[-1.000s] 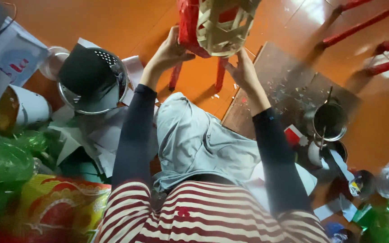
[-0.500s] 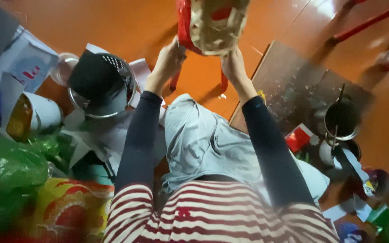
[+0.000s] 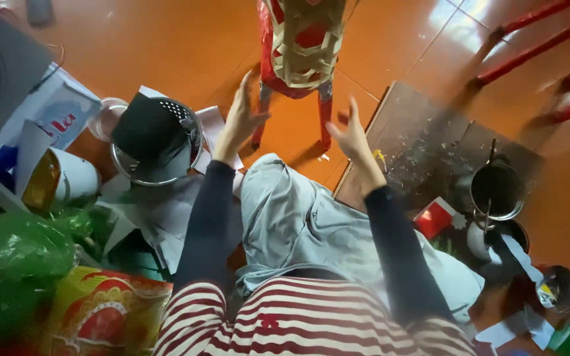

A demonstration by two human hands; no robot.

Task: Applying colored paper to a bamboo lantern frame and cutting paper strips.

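Left hand (image 3: 242, 122) was raised, open, fingers spread, holding nothing. Right hand (image 3: 352, 135) was also raised and open, fingers apart, empty. Both hands sat just below the lantern frame (image 3: 301, 43), near it but not touching; a gap showed between fingertips and frame.

The frame stood at top centre on the orange floor (image 3: 166, 46): red body with a woven tan strip lattice on its front, red legs reaching down to the floor between the two hands. Its top was cut off by the picture edge.

The person wore dark sleeves, a red-and-white striped top and grey trousers (image 3: 298, 224), knee bent up in the middle.

Left of the left hand: a metal colander (image 3: 156, 138) with something dark in it, resting on white paper scraps (image 3: 159, 211). Further left a white box (image 3: 57, 112), a white tub (image 3: 67, 178), a green plastic bag (image 3: 8, 264) and a red-yellow packet (image 3: 97, 313) at bottom left.

Right of the right hand: a dark board (image 3: 423, 145) lying on the floor, speckled with bits. On its far side a metal pot (image 3: 496, 191) with a handle, a red card (image 3: 433, 217) near it, more small pots and paper strips lower right, blurred. Red bars (image 3: 536, 46) crossed the top right corner, blurry.
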